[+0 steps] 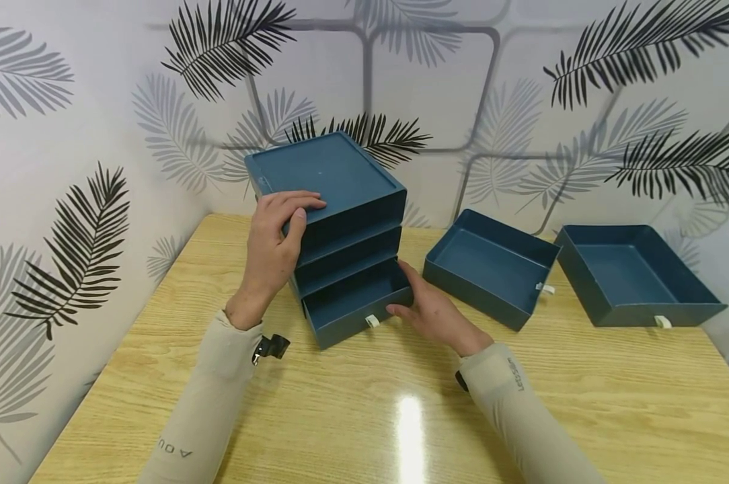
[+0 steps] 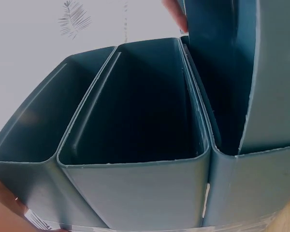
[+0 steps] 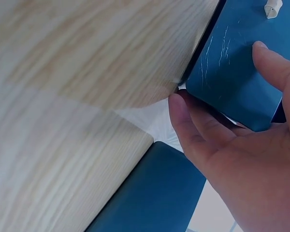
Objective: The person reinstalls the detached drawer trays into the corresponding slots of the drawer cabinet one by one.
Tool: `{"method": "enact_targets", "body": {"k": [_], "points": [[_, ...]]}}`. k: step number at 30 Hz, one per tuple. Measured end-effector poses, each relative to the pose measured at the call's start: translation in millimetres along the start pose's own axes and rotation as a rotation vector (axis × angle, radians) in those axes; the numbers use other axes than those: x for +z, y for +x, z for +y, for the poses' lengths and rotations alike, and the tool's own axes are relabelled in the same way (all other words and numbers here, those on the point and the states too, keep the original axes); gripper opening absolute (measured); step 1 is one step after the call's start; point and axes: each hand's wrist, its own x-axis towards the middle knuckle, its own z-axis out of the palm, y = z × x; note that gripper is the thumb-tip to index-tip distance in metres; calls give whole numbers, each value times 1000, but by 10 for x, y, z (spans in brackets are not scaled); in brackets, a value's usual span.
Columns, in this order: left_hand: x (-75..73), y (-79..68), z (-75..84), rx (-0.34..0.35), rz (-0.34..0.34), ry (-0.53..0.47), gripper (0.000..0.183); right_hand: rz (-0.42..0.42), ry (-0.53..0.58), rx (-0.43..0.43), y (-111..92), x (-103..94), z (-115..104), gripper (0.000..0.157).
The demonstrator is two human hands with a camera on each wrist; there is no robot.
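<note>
Drawer (image 1: pixel 354 323) juts from cabinet (image 1: pixel 343 181), our right hand (image 1: pixel 432 310) gripping it, left hand (image 1: pixel 274 238) resting atop. Likely sliding step; next, keep level.

Beige sleeves (image 1: pixel 198 396), dark lettering (image 1: pixel 514 374); black device (image 1: pixel 272 347) at cuff.

In the head view we get bright, fairly even light, with one white streak of glare on the yellowish wood-grain table (image 1: pixel 328 423) and soft shadows beside the beige fabric sleeves (image 1: pixel 213 390). Shade fills the openings of the dark blue plastic cabinet (image 1: pixel 325 175). Our left wrist view looks hazy: the white leaf-printed wall (image 2: pixel 29 29) washes out, and the compartments sink nearly to black. In our right wrist view, pale haze veils the wood, yet scratches show on the dark blue plastic drawer (image 3: pixel 237 63).
</note>
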Motion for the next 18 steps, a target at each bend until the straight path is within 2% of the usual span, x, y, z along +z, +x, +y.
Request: {"method": "enact_targets", "body": {"k": [18], "points": [[12, -1, -23, 11, 10, 2, 34, 32, -24, 56, 77, 49, 20, 91]]}}
